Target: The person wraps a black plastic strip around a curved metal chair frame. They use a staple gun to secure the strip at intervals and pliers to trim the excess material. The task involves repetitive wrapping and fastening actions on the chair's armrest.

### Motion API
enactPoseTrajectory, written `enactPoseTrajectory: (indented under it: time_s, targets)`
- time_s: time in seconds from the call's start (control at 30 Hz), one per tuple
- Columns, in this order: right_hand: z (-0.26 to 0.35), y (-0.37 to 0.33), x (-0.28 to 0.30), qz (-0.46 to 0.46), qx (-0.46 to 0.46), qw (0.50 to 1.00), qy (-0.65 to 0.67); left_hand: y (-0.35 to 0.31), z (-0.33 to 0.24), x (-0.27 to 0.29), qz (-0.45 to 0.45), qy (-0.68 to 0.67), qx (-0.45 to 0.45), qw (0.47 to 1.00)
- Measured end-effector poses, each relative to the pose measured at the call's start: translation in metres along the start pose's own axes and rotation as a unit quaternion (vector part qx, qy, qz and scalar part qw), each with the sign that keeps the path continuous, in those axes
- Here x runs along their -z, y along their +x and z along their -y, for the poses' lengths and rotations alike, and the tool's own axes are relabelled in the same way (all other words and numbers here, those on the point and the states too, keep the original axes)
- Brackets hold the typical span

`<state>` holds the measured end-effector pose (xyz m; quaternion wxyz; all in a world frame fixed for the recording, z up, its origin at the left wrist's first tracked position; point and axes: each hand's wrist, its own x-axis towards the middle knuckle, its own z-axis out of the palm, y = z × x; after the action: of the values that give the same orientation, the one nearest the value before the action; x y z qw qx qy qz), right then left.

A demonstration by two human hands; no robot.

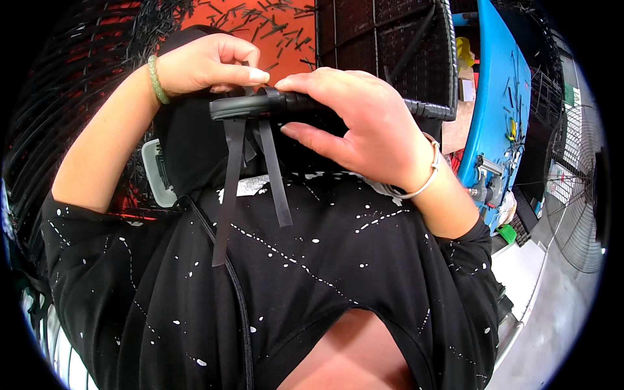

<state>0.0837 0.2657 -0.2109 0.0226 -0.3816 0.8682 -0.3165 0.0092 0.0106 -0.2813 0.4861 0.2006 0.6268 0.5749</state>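
Hanging strips (229,195), black with a grey sheen; wrapped bar (227,109), black throughout, banded; woven panel (354,52), black, basket-weave pattern; surface beneath (300,67), orange-red, patterned with scattered black offcuts (281,27); garment (162,273), black, splashed with white flecks and dashed white lines; thin cord (240,302), black; beaded bracelet (155,79), pale green; bangle (432,172), silver; table (497,65), bright blue; small tub (151,170), whitish, translucent; small item near the table's foot (507,233), vivid green.
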Motion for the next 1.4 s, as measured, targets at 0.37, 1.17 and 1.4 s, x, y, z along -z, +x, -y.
enactPoseTrajectory:
  time_s: [0.37,1.17,1.4]
  targets:
    - [0.002,0.000,-0.002,-0.006,0.007,1.000,-0.027,0.026,0.009,-0.003,-0.100,0.200,-0.090,0.970]
    - [0.015,0.003,-0.009,-0.023,0.198,0.978,-0.054,-0.002,-0.003,-0.013,-0.126,0.138,-0.046,0.981]
    - [0.016,0.003,-0.019,-0.049,0.215,0.974,-0.054,0.032,0.000,-0.028,-0.072,0.211,-0.107,0.969]
